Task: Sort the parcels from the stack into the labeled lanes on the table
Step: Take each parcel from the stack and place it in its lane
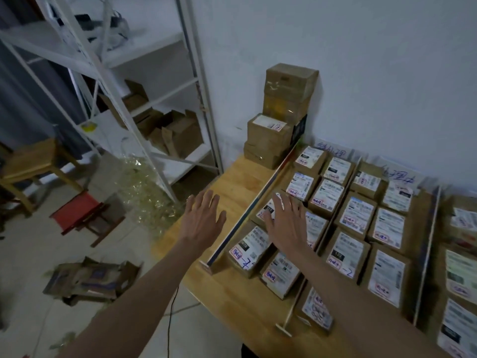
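While the left hand (204, 218) hovers flat and empty over the bare bench (237, 182) and the right hand (286, 223) rests slack-fingered on a parcel (268, 209) in the nearest lane, that placing looks finished, so next comes reaching to the stack (278, 120) at the wall.

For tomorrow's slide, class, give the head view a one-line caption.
Both open hands, left hand and right hand, reach over label-topped brown cardboard parcels in divided lanes, toward the stacked brown boxes.

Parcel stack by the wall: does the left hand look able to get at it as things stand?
Probably yes. The left hand is open over bare table, holding nothing, and nothing lies between it and the parcel stack.
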Action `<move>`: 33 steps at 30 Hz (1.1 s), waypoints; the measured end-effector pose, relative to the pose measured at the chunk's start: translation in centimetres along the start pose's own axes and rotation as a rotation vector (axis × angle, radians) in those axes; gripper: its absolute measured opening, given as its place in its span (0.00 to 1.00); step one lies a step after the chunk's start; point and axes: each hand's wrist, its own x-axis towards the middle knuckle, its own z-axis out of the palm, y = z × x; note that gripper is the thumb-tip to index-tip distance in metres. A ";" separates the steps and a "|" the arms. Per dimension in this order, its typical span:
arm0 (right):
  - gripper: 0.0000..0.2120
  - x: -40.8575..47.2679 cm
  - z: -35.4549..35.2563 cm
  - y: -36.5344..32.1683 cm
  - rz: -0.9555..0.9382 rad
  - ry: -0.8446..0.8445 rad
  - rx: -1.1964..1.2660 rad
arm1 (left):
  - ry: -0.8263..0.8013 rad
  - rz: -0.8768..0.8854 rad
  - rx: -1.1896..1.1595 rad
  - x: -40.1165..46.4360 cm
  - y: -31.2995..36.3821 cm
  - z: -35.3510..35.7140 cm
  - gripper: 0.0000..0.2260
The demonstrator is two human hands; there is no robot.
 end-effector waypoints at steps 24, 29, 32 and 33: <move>0.22 20.3 2.6 -2.9 0.437 0.117 -0.028 | -0.019 0.351 -0.057 30.5 -7.3 3.4 0.25; 0.22 25.8 2.9 -3.0 0.521 0.164 0.064 | 0.011 0.403 -0.075 38.3 -7.0 4.0 0.25; 0.23 29.4 2.9 -1.7 0.580 0.174 0.092 | 0.015 0.396 -0.111 42.3 -5.7 4.3 0.25; 0.22 30.6 2.9 -1.1 0.599 0.174 0.101 | 0.006 0.386 -0.127 43.4 -5.2 4.5 0.25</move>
